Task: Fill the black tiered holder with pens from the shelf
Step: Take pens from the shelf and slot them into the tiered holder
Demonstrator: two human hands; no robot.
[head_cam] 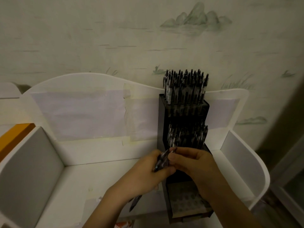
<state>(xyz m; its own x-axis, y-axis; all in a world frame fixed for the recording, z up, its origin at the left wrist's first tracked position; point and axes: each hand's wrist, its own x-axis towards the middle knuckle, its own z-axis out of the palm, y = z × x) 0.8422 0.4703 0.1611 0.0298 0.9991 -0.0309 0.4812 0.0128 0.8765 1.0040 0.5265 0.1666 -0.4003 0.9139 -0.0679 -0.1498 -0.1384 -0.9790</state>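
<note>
Left hand (148,168) grips a bundle of pens (162,160); right hand (192,163), fingers curled, seemingly pinches one pen's tip (173,150) before the black tiered holder (164,122).

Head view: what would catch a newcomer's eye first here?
The black holder stands at the right of the white shelf, its top tier and middle tier crammed with pens, the lowest tier apparently empty. In front of it, the left hand grips a bundle of pens while the right hand pinches one at its tip.
</note>
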